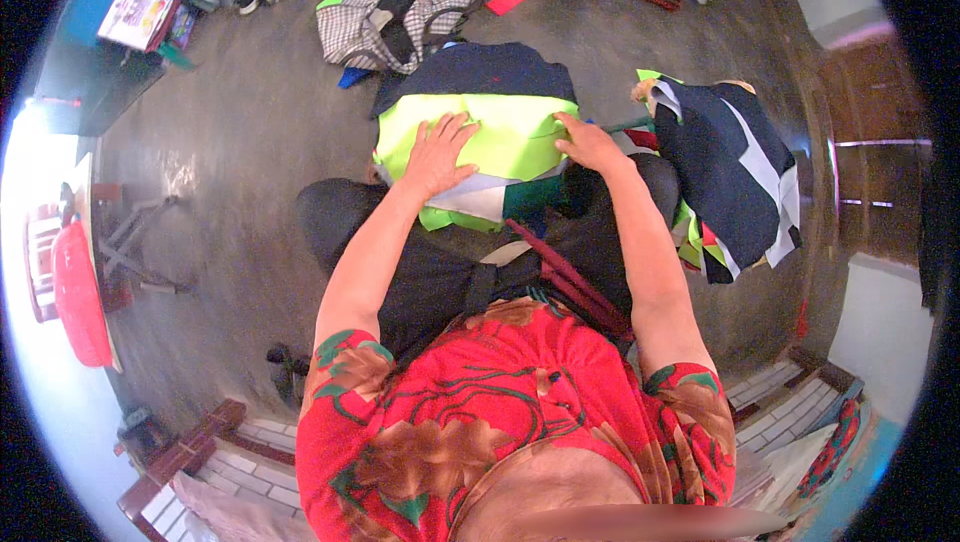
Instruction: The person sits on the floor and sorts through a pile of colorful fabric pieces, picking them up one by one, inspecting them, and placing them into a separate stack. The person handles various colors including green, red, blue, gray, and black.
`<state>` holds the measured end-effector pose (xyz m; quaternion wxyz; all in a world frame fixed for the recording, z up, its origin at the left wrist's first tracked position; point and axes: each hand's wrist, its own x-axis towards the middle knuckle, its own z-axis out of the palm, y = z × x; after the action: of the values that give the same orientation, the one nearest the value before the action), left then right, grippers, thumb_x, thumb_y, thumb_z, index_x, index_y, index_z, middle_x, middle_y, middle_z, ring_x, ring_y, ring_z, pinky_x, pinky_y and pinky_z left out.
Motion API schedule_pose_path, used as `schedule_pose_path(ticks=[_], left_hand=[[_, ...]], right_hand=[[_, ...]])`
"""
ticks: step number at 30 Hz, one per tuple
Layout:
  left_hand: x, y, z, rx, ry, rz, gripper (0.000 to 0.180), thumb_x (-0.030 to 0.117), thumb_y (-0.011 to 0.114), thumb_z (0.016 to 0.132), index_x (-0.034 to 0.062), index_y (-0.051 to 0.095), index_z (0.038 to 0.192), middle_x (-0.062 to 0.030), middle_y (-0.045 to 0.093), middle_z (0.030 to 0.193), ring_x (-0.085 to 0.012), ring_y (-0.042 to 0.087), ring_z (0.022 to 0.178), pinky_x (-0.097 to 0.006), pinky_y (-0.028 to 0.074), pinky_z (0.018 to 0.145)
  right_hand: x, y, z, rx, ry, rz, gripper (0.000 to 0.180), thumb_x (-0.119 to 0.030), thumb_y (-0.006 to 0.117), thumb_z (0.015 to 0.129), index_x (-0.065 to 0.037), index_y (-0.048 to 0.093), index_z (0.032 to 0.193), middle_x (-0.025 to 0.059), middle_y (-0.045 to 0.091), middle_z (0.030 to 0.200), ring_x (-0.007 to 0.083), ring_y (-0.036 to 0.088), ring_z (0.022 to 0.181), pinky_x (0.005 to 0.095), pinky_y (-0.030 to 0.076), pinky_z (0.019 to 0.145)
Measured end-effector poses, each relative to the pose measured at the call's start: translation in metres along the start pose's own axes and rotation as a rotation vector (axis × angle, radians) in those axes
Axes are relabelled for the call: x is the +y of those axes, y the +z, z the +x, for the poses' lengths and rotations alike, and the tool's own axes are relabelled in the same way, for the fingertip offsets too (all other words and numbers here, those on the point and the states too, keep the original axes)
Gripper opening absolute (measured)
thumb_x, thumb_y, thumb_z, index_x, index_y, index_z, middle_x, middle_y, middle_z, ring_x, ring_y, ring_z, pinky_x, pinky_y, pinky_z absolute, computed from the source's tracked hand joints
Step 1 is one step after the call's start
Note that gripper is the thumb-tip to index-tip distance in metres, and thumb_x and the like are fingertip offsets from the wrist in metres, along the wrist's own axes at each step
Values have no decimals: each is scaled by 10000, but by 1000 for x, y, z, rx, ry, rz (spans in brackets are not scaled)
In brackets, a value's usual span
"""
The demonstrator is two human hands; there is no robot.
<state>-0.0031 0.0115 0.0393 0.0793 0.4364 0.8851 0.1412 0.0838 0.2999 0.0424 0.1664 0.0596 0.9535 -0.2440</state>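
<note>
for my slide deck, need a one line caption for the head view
Seated person presses left hand and right hand flat on neon yellow fabric in their lap.

Both my arms reach forward from the short red-patterned sleeves at my shoulders, bare from above the elbow down. My left arm runs up and slightly inward, nearly straight at the elbow, with the wrist bent back a little. My left hand (437,154) lies palm down, fingers spread wide and flat, thumb angled out toward my right. My right arm stretches along the other side, elbow a little bent, forearm slanting inward toward the wrist. My right hand (587,144) is also palm down, its fingers drawn closer together and curled at the tips, pointing left. The two hands are level with each other, well apart.
</note>
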Motion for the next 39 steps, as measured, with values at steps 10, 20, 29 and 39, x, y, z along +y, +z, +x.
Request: schedule_pose_path(ticks=[10,20,29,39], left_hand=[[7,0,-7,111,19,-29,671,328,665,734,105,405,1311,-123,267,1442,-333,244,1327,-540,200,1048],[30,24,-16,-5,-1,52,732,466,590,771,93,354,1355,-98,199,1482,-293,169,1368,-556,114,1071],[27,29,-18,0,-29,45,790,539,568,763,105,327,1377,-71,181,1492,-260,152,1378,-551,108,1074],[20,36,-17,32,-10,41,835,486,646,736,121,282,1393,-96,202,1483,-293,184,1363,-577,153,1052]], right_hand=[[2,12,13,69,19,-29,501,-290,558,776,-129,478,1244,177,627,1030,337,615,935,454,494,791],[-28,-21,-13,188,8,9,342,-234,554,820,-125,576,1144,145,615,1059,324,598,957,431,479,806],[-23,-104,-108,1244,-80,-13,300,-42,621,749,-84,602,1045,96,623,1022,285,585,955,376,467,848],[119,-126,-149,1128,759,-269,402,-330,656,778,-122,563,1109,71,557,1132,300,494,1098,510,401,859]])
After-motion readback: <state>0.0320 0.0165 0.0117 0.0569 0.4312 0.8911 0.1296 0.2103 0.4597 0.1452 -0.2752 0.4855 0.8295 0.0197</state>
